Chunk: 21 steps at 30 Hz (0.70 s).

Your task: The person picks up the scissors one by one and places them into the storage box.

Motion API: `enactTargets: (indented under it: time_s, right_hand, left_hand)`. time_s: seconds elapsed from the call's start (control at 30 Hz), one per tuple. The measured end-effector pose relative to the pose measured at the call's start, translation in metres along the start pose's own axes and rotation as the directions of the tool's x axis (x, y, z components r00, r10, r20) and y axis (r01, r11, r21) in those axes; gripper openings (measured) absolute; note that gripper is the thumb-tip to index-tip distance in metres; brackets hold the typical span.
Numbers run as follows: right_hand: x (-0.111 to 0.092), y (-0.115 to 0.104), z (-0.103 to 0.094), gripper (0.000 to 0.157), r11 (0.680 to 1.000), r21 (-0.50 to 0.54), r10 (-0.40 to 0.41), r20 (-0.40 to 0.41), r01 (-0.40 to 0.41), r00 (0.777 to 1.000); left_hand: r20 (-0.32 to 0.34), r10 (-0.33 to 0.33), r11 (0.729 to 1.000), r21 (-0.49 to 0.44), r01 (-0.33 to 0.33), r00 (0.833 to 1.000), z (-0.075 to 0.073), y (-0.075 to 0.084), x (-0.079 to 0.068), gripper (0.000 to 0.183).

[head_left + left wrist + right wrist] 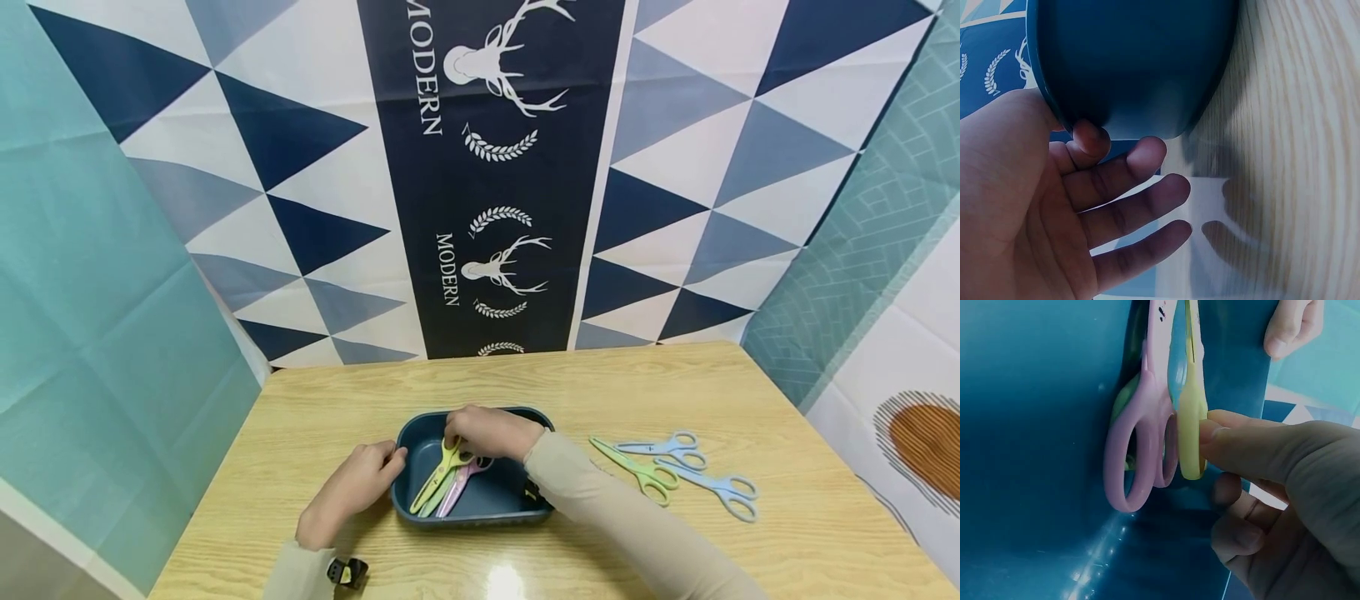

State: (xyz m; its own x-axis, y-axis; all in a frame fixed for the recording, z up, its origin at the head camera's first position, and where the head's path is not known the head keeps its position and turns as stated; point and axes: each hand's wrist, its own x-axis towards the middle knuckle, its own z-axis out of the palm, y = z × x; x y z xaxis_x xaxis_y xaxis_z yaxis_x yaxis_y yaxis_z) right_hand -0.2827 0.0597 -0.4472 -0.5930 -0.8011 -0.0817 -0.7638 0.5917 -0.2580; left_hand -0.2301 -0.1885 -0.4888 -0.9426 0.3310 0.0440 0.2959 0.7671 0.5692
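Observation:
A dark blue plastic bin (495,520) stands on the table, with scissors inside its left half. My right hand (491,431) reaches into it and pinches the handle of the yellow scissors (432,487) between thumb and finger. Beside these lie the pink scissors (1133,437), their handle loops toward the right wrist camera. Green scissors (437,497) are partly covered between the two. At the bin's left end my left hand (356,479) holds the rim, thumb over the edge and index finger against the outer wall. Its other fingers extend loosely below in the left wrist view.
Right of the bin, green scissors (637,468) lie on the wooden table (315,400) with two light blue scissors (663,448), close together and partly overlapping. A patterned cloth (495,183) hangs behind the table's far edge.

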Motion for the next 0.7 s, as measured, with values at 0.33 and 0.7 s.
enactTargets:
  time_s: [0.33,0.7]
  right_hand:
    - [-0.003,0.0,0.0,0.019,1.0,0.001,0.001,-0.004,-0.001,1.0]
    - [-0.01,-0.006,-0.011,0.025,0.996,0.091,0.016,0.002,-0.016,1.0]
  left_hand:
    - [-0.003,0.003,1.0,0.004,-0.003,1.0,0.0,0.0,-0.001,0.036]
    - [-0.002,0.008,1.0,-0.001,-0.008,1.0,0.0,0.0,-0.001,0.037]
